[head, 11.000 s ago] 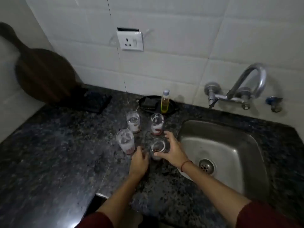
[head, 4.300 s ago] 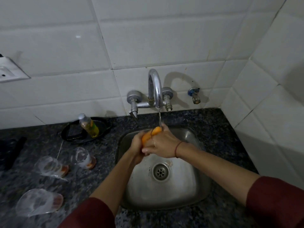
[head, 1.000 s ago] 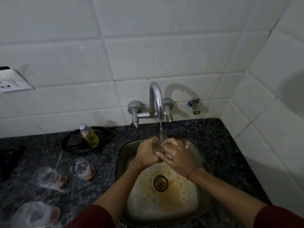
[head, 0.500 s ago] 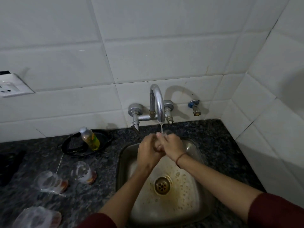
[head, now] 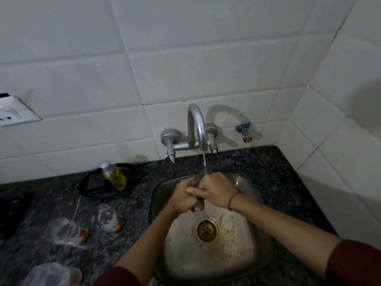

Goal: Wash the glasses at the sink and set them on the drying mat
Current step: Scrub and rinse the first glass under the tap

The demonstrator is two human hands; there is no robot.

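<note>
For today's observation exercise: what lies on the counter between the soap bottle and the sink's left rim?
In the head view, only bare speckled counter lies between the soap bottle and the sink; the black dish's edge ends short.

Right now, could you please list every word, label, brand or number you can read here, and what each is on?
None can be read.
Soap bottle: no label text legible, too blurred.
Wall socket: no markings legible.
Dirty glasses on the counter: red at their bases, no readable print.
Tap: no visible brand.

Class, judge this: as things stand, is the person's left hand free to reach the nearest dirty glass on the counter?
Probably not yet: the left hand is clasped with the right hand around a glass under the tap, though the counter path to the nearest dirty glass looks clear.
</note>
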